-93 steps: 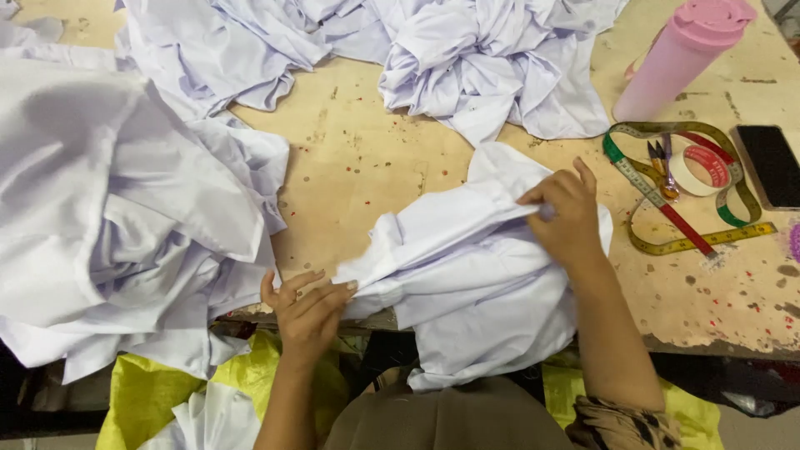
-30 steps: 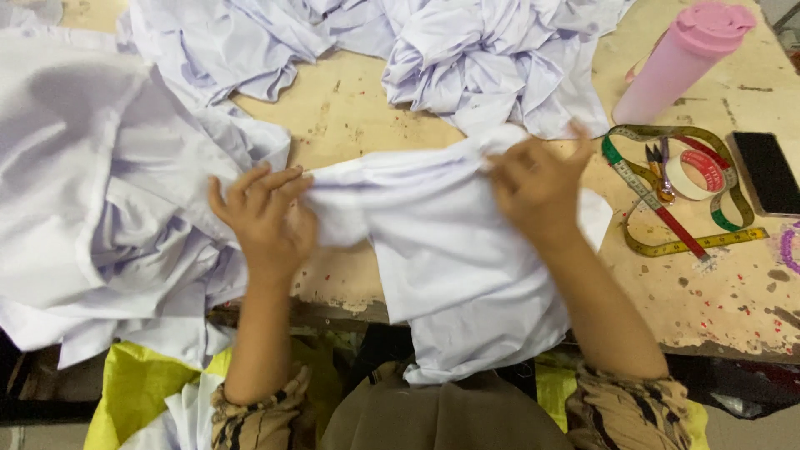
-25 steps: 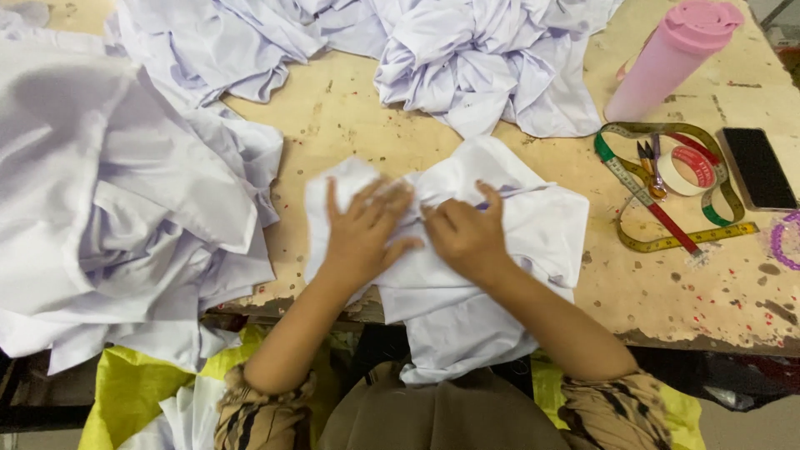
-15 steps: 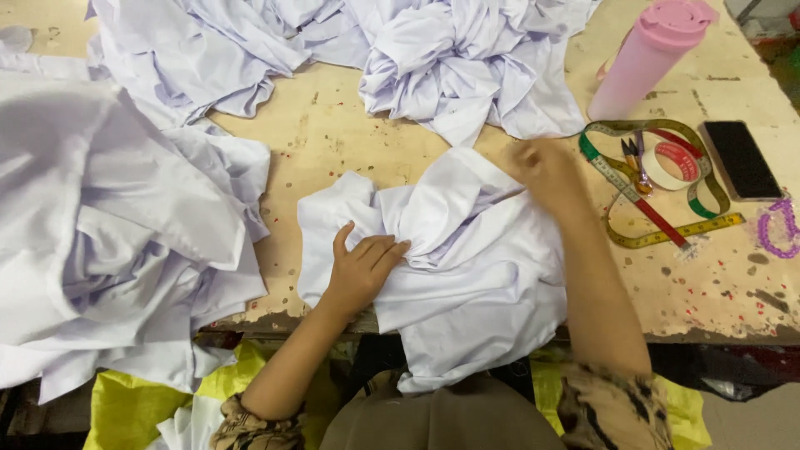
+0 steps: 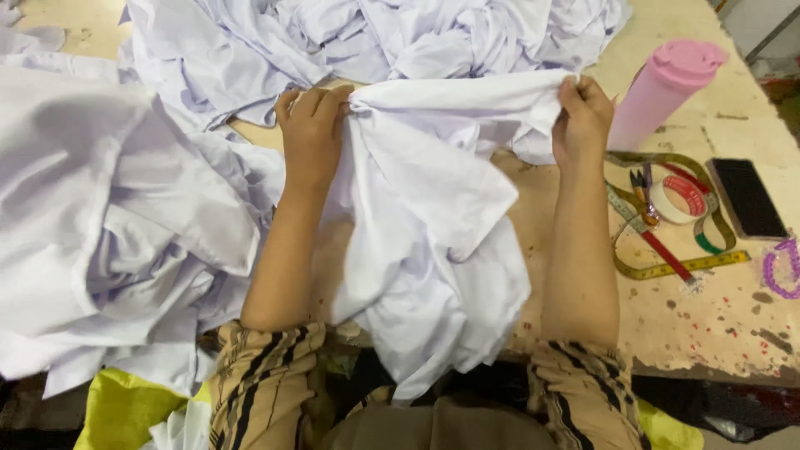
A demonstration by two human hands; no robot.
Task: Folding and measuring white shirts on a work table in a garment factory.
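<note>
I hold up a white cloth garment [image 5: 433,217] by its top edge above the wooden table [image 5: 717,308]. My left hand [image 5: 312,129] grips one end of that edge and my right hand [image 5: 582,117] grips the other, so the cloth is stretched between them. The rest of the garment hangs down in folds toward my lap. Both forearms show, with striped brown sleeves at the elbows.
A large heap of white garments [image 5: 108,225] lies on the left, another pile [image 5: 400,37] at the back. A pink bottle [image 5: 662,92], tape roll [image 5: 679,196], measuring tape [image 5: 667,267], small snips [image 5: 642,187], dark phone [image 5: 747,198] and purple bead loop [image 5: 782,267] sit at right.
The garment lay bunched on the table with my hands pressing it; now both hands have lifted it and pulled its top edge taut between them.
</note>
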